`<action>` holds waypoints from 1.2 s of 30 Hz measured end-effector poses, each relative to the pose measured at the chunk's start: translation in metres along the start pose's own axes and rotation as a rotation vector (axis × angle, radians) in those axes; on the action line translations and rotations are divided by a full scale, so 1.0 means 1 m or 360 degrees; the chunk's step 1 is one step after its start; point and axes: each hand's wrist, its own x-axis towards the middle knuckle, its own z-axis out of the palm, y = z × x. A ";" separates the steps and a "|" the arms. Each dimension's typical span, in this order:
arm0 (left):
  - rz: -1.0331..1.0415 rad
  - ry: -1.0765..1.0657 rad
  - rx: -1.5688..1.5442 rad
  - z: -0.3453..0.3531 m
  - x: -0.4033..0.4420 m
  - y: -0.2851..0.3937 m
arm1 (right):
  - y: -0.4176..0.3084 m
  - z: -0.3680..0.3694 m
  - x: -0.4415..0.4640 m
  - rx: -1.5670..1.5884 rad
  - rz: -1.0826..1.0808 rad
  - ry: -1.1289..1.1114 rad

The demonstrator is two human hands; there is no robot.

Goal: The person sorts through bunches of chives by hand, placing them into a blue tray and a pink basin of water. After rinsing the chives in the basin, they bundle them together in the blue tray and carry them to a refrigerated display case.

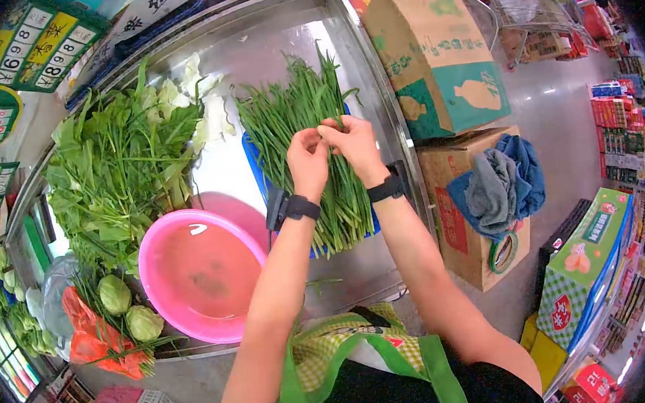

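Long green garlic chives lie in a thick heap in a blue tray on the steel table. Over the middle of the heap, my left hand and my right hand meet at the fingertips. Both are closed in a pinch, thumbs and forefingers together. Whatever is between the fingers is too small to make out. To the left of the tray stands a pink basin with cloudy water in it.
Leafy greens pile up on the table's left side, with cabbages and a red plastic bag nearer me. Cardboard boxes stand along the right edge, one carrying a blue-grey cloth and a tape roll.
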 end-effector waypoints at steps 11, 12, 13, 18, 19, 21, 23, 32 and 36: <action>-0.0180 0.0004 -0.0380 -0.011 -0.009 -0.005 | 0.005 0.001 -0.007 0.0516 0.0249 -0.0104; -0.0180 0.0000 -0.0379 -0.011 -0.009 -0.006 | 0.007 0.000 -0.007 0.0604 0.0284 -0.0093; -0.0198 -0.0017 -0.0407 -0.012 -0.009 -0.005 | 0.008 -0.001 -0.008 0.0606 0.0284 -0.0090; -0.0221 -0.0115 -0.0414 -0.013 -0.010 -0.001 | 0.009 -0.003 -0.009 0.0548 0.0178 -0.0149; -0.0208 -0.0127 -0.0379 -0.013 -0.011 0.000 | 0.007 -0.003 -0.010 0.0548 0.0177 -0.0149; -0.0193 -0.0138 -0.0344 -0.013 -0.011 0.001 | 0.001 -0.002 -0.013 0.0403 0.0120 -0.0149; -0.0207 -0.0082 -0.0297 -0.012 -0.012 0.001 | 0.005 -0.003 -0.012 0.0383 0.0127 -0.0155; -0.0264 0.0036 -0.0439 -0.009 -0.016 0.000 | 0.015 0.003 -0.022 0.0610 0.0150 -0.0065; -0.0279 0.0045 -0.0332 -0.010 -0.019 0.003 | 0.016 0.004 -0.025 0.0738 0.0176 -0.0090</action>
